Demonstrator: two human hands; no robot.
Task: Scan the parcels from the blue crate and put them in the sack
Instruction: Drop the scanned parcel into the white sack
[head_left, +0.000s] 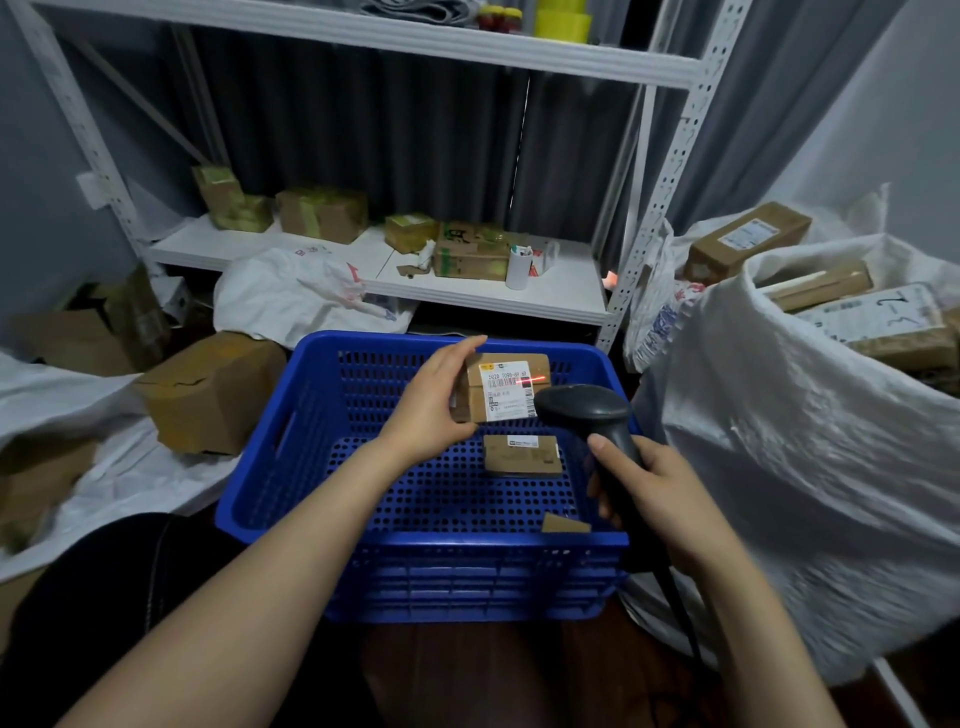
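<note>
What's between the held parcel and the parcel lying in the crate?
Nothing: in the head view, only bare perforated floor of the blue crate shows between the held parcel and the lying parcel.

the perforated crate (311, 415) below the left hand (434, 397) is bright blue; the parcel (511, 387) in that hand is brown cardboard with a white label crossed by a red line; the scanner (592, 415) in the right hand (660, 493) is black; the sack (779, 441) beyond it is white
</note>
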